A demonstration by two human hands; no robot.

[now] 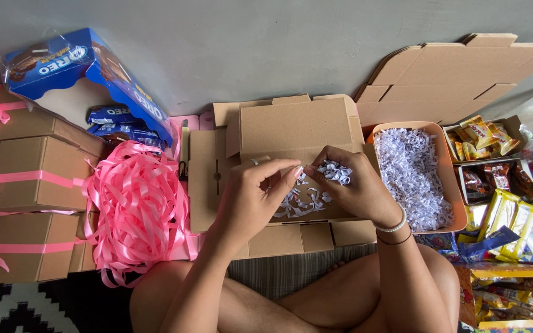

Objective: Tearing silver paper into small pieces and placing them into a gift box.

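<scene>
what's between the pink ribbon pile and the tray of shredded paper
The open cardboard box, with both hands over it, left hand and right hand, in the head view.

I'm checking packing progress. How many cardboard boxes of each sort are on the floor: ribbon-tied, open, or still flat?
Ribbon-tied closed boxes: 3
Open box under the hands, holding paper shreds: 1
Flat unfolded box: 1
Total: 5

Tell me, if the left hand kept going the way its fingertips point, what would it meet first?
Most likely the right hand and its clump of shredded white paper: the left hand points right, fingertips almost touching it.
</scene>
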